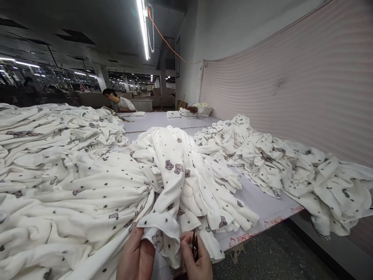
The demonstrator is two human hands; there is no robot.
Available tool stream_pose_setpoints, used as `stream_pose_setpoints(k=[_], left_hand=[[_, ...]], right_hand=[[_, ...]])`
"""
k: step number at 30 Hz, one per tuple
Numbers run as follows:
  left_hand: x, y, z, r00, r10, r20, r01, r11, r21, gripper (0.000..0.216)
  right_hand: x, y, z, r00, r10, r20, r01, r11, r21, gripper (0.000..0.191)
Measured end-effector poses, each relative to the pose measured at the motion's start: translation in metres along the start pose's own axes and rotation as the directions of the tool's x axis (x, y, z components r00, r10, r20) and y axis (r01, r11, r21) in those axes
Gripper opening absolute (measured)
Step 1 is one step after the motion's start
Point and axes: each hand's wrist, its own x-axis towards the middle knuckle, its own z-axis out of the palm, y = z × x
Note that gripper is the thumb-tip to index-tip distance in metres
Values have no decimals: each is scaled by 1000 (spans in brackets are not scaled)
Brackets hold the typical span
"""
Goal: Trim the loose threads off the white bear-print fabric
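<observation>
A white fabric piece point(175, 171) printed with small grey-pink bears and dark dots lies draped over the heap, its near end hanging towards me. My left hand point(136, 254) grips the left side of that near edge, thumb on top. At the edge's right side, my right hand point(196, 256) pinches the cloth between thumb and finger. The same hand holds dark thread snips point(194, 245), their pointed tips up and slightly apart. The lower part of the snips is hidden in the palm.
A large heap of the same printed fabric point(58, 175) covers the left. Another pile point(271, 159) lies right, partly overhanging the table point(256, 194). Folded stacks point(204, 110) stand at the far end. A co-worker point(124, 103) leans over the table's far left. A striped sheet point(291, 77) covers the right wall.
</observation>
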Motion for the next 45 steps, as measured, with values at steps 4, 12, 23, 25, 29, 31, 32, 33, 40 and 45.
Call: stream_pose_setpoints(k=[4, 12, 23, 25, 29, 31, 32, 33, 40, 45], left_hand=[[3, -1, -9, 960, -107, 257, 125, 991, -56, 38], [8, -1, -27, 954, -178, 241, 190, 981, -28, 44], [10, -15, -42, 999, 0, -54, 21, 919, 394, 42], [3, -15, -54, 954, 299, 38, -248, 706, 663, 41], [-9, -16, -45, 631, 431, 645, -756, 153, 637, 37], [-11, -16, -29, 557, 328, 763, -818, 59, 572, 28], [-10, -16, -21, 555, 280, 783, -825, 65, 562, 22], [-9, -15, -15, 565, 236, 791, -823, 97, 559, 16], [-4, -15, -4, 519, 125, 846, -848, 202, 490, 18], [-3, -10, -2, 478, 41, 877, -872, 142, 469, 23]], right_hand=[[-5, -2, 9, 1000, 15, 22, -17, 993, 113, 37], [0, -18, 3, 993, 91, 73, -96, 993, 69, 33], [-4, -9, -8, 993, -89, 79, 85, 995, 49, 17], [8, -19, -22, 987, -147, 67, 146, 989, 26, 10], [18, -32, -37, 977, -174, 127, 180, 983, -37, 9], [18, -35, -42, 974, -148, 171, 166, 982, -93, 11], [17, -36, -44, 973, -133, 188, 160, 978, -136, 11], [17, -38, -48, 973, -126, 196, 163, 969, -187, 10], [26, -62, -79, 886, -130, 445, 316, 872, -373, 23], [33, -71, -78, 849, -77, 523, 359, 810, -463, 22]])
